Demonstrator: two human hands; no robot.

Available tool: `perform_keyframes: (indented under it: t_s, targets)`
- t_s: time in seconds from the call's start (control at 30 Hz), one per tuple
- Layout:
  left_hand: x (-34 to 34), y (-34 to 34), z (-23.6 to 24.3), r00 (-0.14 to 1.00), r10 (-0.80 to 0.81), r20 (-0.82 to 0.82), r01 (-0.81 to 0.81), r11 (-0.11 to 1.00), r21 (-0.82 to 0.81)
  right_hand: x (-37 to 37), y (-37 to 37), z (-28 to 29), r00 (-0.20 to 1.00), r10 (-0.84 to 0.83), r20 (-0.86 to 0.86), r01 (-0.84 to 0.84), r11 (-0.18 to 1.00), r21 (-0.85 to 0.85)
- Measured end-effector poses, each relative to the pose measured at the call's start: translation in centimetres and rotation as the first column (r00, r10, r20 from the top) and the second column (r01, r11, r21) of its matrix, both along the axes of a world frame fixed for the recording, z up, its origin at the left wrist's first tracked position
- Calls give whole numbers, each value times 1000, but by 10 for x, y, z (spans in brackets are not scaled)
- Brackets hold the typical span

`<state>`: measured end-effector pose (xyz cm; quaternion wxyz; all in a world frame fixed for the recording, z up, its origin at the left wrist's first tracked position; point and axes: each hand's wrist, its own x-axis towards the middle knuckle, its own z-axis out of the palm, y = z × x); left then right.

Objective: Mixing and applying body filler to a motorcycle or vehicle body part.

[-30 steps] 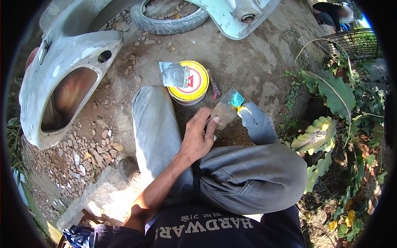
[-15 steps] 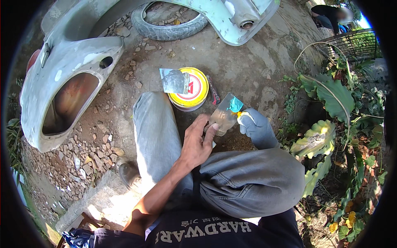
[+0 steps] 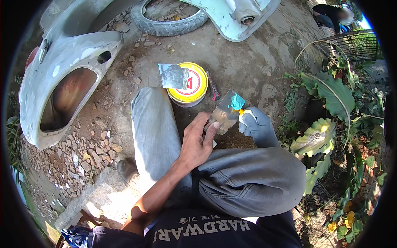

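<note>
My bare left hand (image 3: 196, 138) grips the near end of a thin, flat putty spreader plate (image 3: 222, 118), thumb on top. A dab of turquoise paste (image 3: 237, 101) lies at the plate's far right corner. In a grey glove, my right hand (image 3: 261, 129) is closed around a small pale tube (image 3: 247, 117), most of it hidden by the fingers. The tube's yellow tip (image 3: 241, 112) is at the lower edge of the paste. Beyond my hands stands a round can with a yellow lid (image 3: 200, 96), and a second flat plate (image 3: 171, 77) rests across it.
A red and black slim tool (image 3: 213, 87) leans by the can. Large grey-green scooter body panels (image 3: 84, 51) stand at left and at the top, near a tyre (image 3: 169, 28). Rubble (image 3: 93, 159) covers ground at left; leafy plants (image 3: 326, 97) grow at right. Another person (image 3: 328, 16) bends far off.
The turquoise dab looks slightly larger and shaped differently. Both hands keep almost the same place and grip, while the whole view has shifted slightly.
</note>
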<state>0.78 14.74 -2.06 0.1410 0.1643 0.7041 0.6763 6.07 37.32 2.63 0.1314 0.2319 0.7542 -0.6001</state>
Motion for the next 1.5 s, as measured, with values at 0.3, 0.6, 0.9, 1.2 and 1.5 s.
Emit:
perform_keyframes:
  t_s: [0.3,0.6,0.9,1.2,1.5]
  targets:
    - [0,-2,11,1000,-9,9,9,1000,12,0,-5,2,1000,-21,-3,21,999,37]
    - [0,0,8,999,18,-27,-18,1000,15,1,0,-4,1000,13,-11,-14,999,-33]
    - [-5,3,-16,997,70,12,-71,997,19,11,10,10,993,-12,118,18,999,-43]
    - [-27,39,-38,955,88,283,-154,963,223,10,-3,-10,982,147,-121,-69,868,492]
    - [-37,62,-29,928,179,327,-275,921,275,-5,-15,-16,808,554,-203,-282,664,692]
